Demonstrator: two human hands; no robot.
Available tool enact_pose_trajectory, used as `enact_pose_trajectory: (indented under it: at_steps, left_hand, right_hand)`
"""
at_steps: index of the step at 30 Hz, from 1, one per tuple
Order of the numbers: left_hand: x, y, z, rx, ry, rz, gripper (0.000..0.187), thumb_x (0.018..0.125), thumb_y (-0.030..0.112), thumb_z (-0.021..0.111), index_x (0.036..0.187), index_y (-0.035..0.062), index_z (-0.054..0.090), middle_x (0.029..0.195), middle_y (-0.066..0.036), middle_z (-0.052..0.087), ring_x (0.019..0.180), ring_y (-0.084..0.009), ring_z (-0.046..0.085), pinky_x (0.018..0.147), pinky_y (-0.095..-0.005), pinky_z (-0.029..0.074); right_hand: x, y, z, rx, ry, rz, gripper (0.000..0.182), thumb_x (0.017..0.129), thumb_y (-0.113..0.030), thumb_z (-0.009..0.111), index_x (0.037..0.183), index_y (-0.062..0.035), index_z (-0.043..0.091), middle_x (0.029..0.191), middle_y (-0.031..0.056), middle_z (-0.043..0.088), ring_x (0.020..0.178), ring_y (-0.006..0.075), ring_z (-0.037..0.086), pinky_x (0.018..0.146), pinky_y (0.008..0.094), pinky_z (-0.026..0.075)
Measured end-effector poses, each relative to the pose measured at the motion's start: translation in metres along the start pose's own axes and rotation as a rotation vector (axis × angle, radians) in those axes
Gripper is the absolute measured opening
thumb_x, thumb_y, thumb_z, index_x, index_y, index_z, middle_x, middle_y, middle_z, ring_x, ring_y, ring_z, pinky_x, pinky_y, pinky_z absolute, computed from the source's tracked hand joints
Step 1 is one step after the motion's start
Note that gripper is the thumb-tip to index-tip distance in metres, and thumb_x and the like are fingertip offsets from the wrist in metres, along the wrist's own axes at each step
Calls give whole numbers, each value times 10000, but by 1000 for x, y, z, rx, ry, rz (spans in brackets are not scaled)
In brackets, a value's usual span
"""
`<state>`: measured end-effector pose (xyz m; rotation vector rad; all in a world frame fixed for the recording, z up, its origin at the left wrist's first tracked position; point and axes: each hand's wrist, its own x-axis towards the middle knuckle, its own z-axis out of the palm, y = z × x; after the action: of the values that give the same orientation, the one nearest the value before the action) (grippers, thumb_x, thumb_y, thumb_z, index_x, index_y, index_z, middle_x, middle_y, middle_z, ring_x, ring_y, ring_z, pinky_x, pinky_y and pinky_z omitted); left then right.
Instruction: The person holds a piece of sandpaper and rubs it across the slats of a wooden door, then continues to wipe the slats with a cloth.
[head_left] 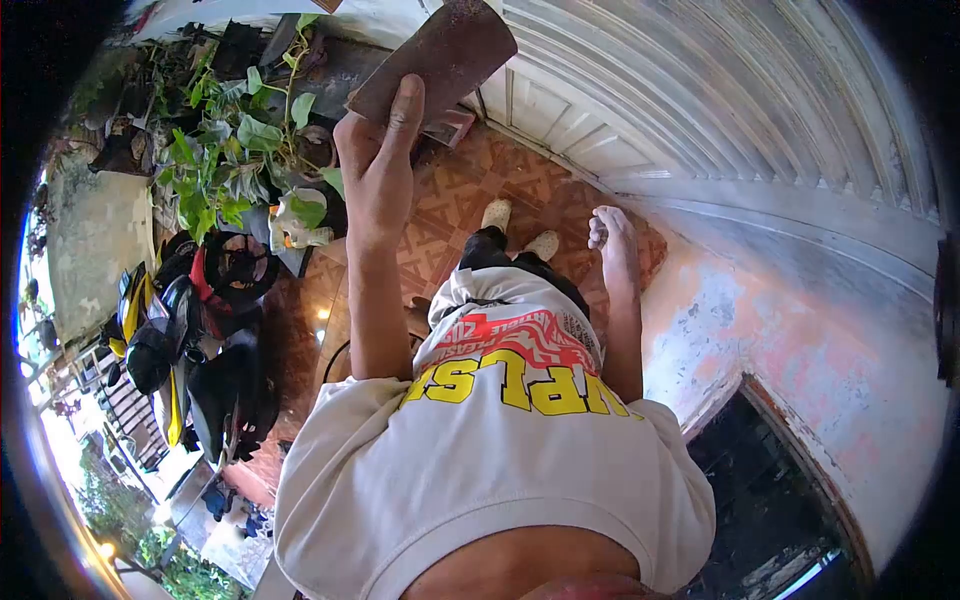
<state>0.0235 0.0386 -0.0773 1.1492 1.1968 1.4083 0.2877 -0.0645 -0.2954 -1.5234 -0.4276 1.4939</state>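
Note:
My left hand (385, 150) is raised out in front, its thumb pressed on a curled brown sheet of sandpaper (450, 60). The sheet bends outward past the hand toward the white slatted metal shutter (700, 90). My right hand (613, 232) hangs low on the right with its fingers curled in, looking pale with dust. No object shows in it. Near that hand are the base of the shutter and the patchy pink and white wall (760, 330).
Leafy potted plants (240, 130) stand at the left, with a parked motorcycle (200, 340) below them. My shoes (497, 214) are on the patterned red tile floor (450, 200). A dark framed opening (770, 490) lies at the lower right.

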Motion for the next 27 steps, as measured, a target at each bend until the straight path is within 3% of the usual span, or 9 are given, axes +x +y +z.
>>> enact_pose_trajectory:
  at_steps: [5, 7, 27]
  left_hand:
    - [-1, 3, 1, -21, -35, -45, 369, 967, 245, 640, 1219, -22, 610, 1167, -88, 639, 1050, -162, 597, 935, -328, 473]
    - [0, 0, 5, 21, -41, 172, 338, 1018, 207, 542, 1217, -56, 618, 948, -97, 715, 782, -126, 659, 704, -272, 529]
    - [-4, 5, 1, 44, -121, 182, 335, 1029, 206, 520, 1230, -44, 617, 942, -89, 713, 757, -108, 644, 661, -252, 497]
  right_hand:
    - [4, 8, -3, 12, -13, -17, 158, 930, -212, 615, 984, -66, 592, 781, -3, 568, 621, 69, 503, 558, 234, 421]
    - [3, 7, -1, 8, -2, -30, 160, 929, -212, 615, 982, -63, 592, 766, -2, 565, 616, 72, 503, 552, 239, 421]
    - [-6, 5, 9, -15, 15, -43, 136, 930, -204, 597, 908, -70, 601, 717, -8, 555, 564, 73, 478, 519, 237, 413]
